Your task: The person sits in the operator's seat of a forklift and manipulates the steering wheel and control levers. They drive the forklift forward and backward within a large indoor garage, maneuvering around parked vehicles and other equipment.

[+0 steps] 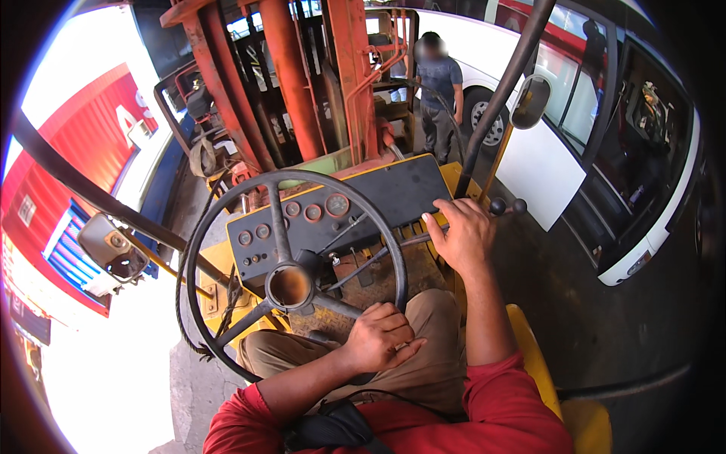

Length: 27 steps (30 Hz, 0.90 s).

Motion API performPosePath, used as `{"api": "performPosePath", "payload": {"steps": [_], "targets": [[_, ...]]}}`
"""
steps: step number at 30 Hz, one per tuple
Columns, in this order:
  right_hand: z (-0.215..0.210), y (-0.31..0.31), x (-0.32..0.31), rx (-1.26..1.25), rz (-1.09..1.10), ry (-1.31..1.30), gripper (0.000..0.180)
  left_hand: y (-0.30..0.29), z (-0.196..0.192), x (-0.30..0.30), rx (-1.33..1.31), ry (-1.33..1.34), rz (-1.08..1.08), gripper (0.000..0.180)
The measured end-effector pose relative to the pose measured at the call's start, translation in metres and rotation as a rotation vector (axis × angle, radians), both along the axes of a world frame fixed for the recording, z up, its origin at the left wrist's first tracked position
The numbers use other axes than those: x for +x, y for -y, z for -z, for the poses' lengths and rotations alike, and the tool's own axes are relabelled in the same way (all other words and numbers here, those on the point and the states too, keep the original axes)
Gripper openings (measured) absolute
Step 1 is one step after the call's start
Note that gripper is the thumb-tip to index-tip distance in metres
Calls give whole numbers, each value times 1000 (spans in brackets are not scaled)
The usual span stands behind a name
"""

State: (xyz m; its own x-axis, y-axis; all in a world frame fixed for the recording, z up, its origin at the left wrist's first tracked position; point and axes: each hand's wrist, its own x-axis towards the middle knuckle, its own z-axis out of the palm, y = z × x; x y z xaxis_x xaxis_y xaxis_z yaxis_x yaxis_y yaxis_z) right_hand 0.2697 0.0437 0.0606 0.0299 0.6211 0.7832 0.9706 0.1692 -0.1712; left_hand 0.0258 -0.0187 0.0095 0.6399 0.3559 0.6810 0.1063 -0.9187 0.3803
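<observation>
Your left hand (382, 337) has fingers curled tight around the lower rim of the wheel (291, 276), black, worn, rusty at its hub. Your right hand (463, 236) rests fingers loosely together on a lever (423, 239); two black knobs (507, 206) sit just beyond its fingertips.

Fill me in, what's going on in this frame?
A person sits at the controls of an old orange-and-yellow forklift. Their left hand grips the lower rim of the black round steering wheel. Their right hand rests on a control lever beside two black ball-topped lever knobs. Another person stands ahead, beyond the orange steel mast, near a white bus.
</observation>
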Motion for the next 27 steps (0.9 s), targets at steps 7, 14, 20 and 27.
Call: {"api": "performPosePath", "payload": {"steps": [7,14,20,27], "targets": [[1,0,0,-8,6,-5,25,0,3,0,-7,11,0,21],[1,0,1,-11,-2,-11,25,0,5,1,-6,23,2,21],[-1,1,0,-13,0,-7,25,0,7,0,-10,7,5,22],[-1,2,0,-50,11,-8,26,0,3,1,-8,22,4,21]]}}
